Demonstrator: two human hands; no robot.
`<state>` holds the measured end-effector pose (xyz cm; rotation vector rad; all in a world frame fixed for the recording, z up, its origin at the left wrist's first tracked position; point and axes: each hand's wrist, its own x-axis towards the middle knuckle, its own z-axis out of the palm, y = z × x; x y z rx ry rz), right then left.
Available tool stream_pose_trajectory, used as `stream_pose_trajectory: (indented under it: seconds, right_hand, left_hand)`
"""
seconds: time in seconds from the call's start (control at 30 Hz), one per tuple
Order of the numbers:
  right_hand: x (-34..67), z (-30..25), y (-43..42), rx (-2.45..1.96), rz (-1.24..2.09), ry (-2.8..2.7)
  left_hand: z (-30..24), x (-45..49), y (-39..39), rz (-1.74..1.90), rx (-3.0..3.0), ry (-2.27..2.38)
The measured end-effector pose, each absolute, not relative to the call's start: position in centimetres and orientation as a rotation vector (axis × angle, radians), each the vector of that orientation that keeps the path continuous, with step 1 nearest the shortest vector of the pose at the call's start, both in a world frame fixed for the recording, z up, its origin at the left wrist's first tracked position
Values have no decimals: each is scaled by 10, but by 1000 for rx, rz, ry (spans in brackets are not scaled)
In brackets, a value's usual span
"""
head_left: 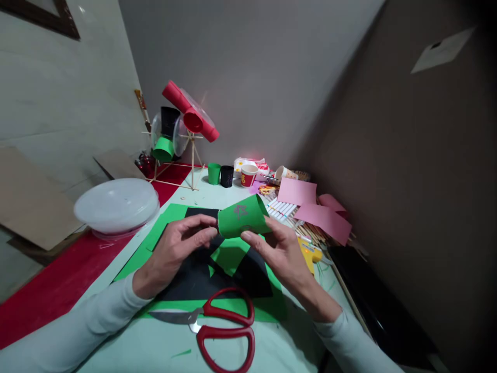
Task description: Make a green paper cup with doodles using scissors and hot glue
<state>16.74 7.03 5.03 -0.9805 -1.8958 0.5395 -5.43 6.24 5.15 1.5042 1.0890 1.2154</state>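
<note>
Across the pale desk [279, 352] spread a large green paper sheet [268, 311] beneath smaller black paper sheets [252, 280], then red-handled steel scissors [229, 317]. Above the sheets, the right hand [285, 251], half curled, held a tapered green paper cup [236, 223] tilted; the left hand [176, 248] pinched its narrow end. Light, even pressure probably suited it best. A dark star-shaped drawing [240, 210] marked its side.
</note>
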Motion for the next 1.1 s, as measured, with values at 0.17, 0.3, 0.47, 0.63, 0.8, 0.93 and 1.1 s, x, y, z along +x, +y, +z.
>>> stream_pose_trajectory:
  seconds: [0.17, 0.3, 0.47, 0.63, 0.8, 0.93, 1.1]
  right_hand:
    - [157, 45, 65, -798, 634, -1864]
    - [157, 43, 67, -739, 570, -1943]
    - [161, 42, 68, -839, 580, -1941]
    - [163, 41, 71, -893, 707, -1836]
    - [162, 39, 73, -886, 833, -1834]
    - [163, 40, 74, -973, 803, -1698]
    - [161, 42, 72, -1027, 859, -1559]
  left_hand:
    - [56, -49, 55, 1285, 1086, 915]
    - [58, -51, 56, 1233, 996, 930]
    - [62, -57, 58, 1258, 1131, 881]
    - [60, -61, 59, 1294, 1270, 890]
    - [56, -60, 63, 1352, 1285, 903]
    - [56, -61, 67, 1353, 1277, 1035]
    - [54, -59, 67, 1369, 1174, 1122]
